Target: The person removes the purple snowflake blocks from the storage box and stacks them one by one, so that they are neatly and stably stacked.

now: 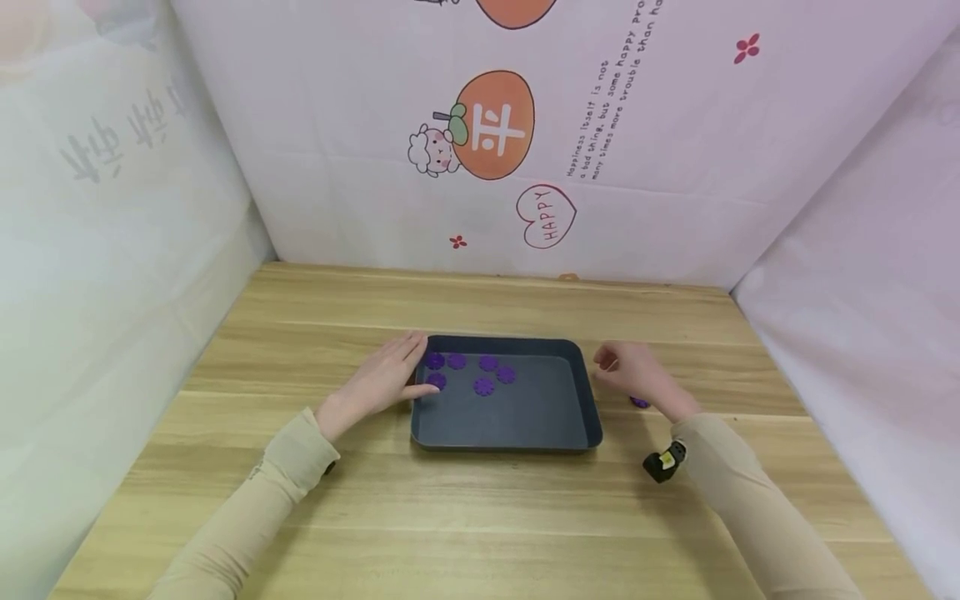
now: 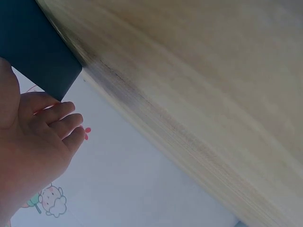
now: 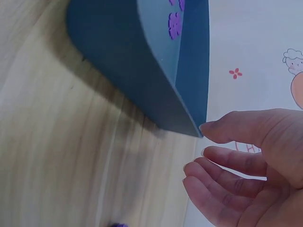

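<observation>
A dark grey rectangular tray point(image 1: 517, 417) lies on the wooden table, with several purple notched discs point(image 1: 484, 386) in its far left part. My left hand point(image 1: 382, 371) rests at the tray's left rim, fingers extended toward the far corner and thumb reaching over the inside. In the left wrist view, the fingertips are right at the tray corner. Just off the right rim, my right hand point(image 1: 628, 367) hovers with loosely bent fingers. The right wrist view shows a gap between its thumb and fingers, and nothing held. Another purple disc point(image 1: 639, 402) lies on the table, partly hidden under that hand.
The wooden table point(image 1: 420, 525) spreads around the tray. White printed cloth point(image 1: 360, 183) stands along its far edge, and more white cloth hangs at the left and right sides. A small black device point(image 1: 662, 463) is strapped at the right wrist.
</observation>
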Motion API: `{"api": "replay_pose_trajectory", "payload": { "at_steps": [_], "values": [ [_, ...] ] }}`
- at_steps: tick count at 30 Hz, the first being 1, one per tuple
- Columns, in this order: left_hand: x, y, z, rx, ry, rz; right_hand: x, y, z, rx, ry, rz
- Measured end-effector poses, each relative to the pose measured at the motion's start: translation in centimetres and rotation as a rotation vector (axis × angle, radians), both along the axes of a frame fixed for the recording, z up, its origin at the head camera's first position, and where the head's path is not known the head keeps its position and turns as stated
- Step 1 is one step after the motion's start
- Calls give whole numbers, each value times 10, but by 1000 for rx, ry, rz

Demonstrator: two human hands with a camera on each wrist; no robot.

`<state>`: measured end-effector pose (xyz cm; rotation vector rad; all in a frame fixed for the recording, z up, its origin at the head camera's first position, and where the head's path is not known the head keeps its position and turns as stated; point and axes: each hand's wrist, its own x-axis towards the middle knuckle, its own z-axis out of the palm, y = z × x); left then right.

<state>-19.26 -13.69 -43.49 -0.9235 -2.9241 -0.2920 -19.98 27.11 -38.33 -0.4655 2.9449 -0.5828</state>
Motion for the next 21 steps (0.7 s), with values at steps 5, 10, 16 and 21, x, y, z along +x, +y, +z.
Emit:
{"api": "replay_pose_trajectory", "payload": {
  "at_steps": [5,10,16,21],
  "values": [
    [2,1,-1,8,-18,4,-2,-8,3,-13,-3,13],
    [2,2,-1,10,-13,10,-3,-17,8,-22,-9,12],
    [1,2,0,0,-22,15,-4,-25,11,-17,-47,14],
    [1,2,0,-9,-30,19,-7,-34,11,-14,-64,25]
  ]
}}
